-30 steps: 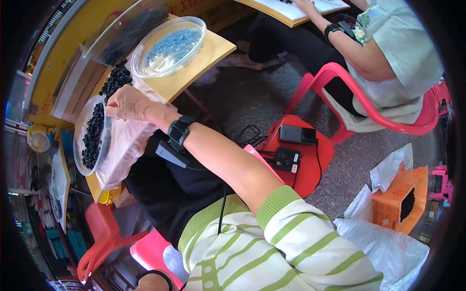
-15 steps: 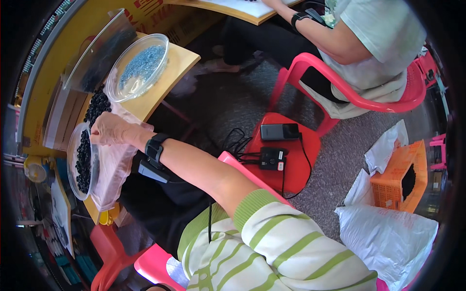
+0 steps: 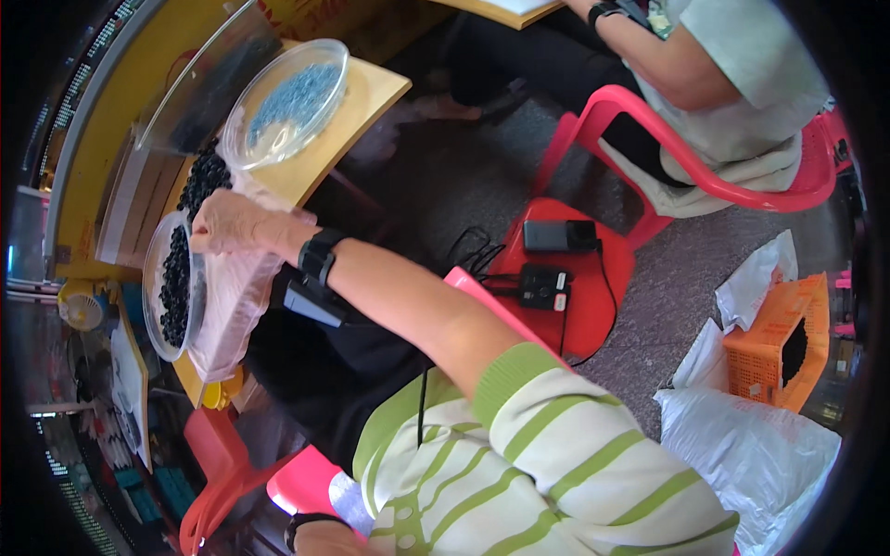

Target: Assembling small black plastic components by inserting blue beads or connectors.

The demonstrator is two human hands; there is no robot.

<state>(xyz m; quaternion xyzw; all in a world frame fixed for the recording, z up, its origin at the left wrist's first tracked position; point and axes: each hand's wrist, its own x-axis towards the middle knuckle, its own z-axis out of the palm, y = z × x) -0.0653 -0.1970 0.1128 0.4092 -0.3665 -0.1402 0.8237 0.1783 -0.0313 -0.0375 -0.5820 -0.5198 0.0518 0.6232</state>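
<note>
My right hand (image 3: 224, 222) reaches to the far left, its fingers curled closed beside the upper rim of a round clear plastic tub (image 3: 197, 310). Whatever the fingertips hold, if anything, is hidden. Small black beads (image 3: 174, 292) line the tub, which looks tilted. More loose black beads (image 3: 205, 176) are heaped just past my hand. Under my wrist spreads a pale pink plastic sheet (image 3: 232, 315). Of my left arm only a bit of forearm (image 3: 324, 537) with a black band shows at the lower edge; that hand is out of the picture.
A clear round tub (image 3: 339, 88) of blue beads stands on the wooden board (image 3: 380, 88), beside a clear bin (image 3: 199, 74). A red stool (image 3: 593, 306) carries black devices with cables. A person sits on a pink chair (image 3: 686, 176). White sacks (image 3: 742, 454) and an orange basket (image 3: 746, 361) are at right.
The whole view has shifted, so most things sit further right now. My right hand stays by the black-bead tub, fingers curled. My left forearm has come into view at the lower edge.
</note>
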